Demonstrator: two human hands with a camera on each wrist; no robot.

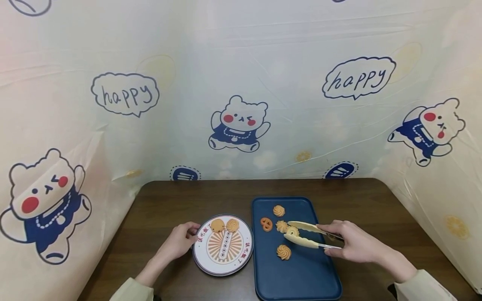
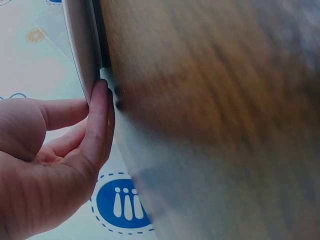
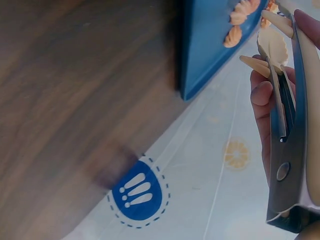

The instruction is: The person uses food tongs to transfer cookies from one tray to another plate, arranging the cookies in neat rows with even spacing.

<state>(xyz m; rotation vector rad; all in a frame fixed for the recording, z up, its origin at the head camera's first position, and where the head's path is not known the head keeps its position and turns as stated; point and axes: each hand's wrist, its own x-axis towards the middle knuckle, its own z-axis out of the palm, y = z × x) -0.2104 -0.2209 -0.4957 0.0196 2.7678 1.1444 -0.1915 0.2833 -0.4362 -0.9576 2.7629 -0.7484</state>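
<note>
Head view gave you one blue tray (image 1: 297,278) right of bottom centre and, just beside it on the left, a round white plate (image 1: 222,267), both on the brown table (image 1: 162,196). You had five baked pieces on the tray: three swirled cookies (image 1: 283,252), one pretzel (image 1: 266,224) at the upper left, and one paler ring cookie (image 1: 292,232) between the tips of your single pair of tongs (image 1: 306,242). Whether those tips pressed on it, you could not tell. Two more pieces sat at the top of the plate: a speckled round cookie (image 1: 217,225) and a swirled round cookie (image 1: 232,225).

Your left forearm slanted up from the lower left, and your left hand (image 1: 182,241) pinched the plate's left edge, thumb against one side and fingers against the other in the left wrist view. Your right forearm extended from the lower right; your right hand (image 1: 355,242) gripped the tongs, thumb and fingers on opposite arms, with the tips pointing left and spread apart.

On the backdrop (image 1: 188,37) you could read "happy" twice, at upper left and upper right, among three whole bear drawings. Red characters marked the plate's rim, too small to read surely.
</note>
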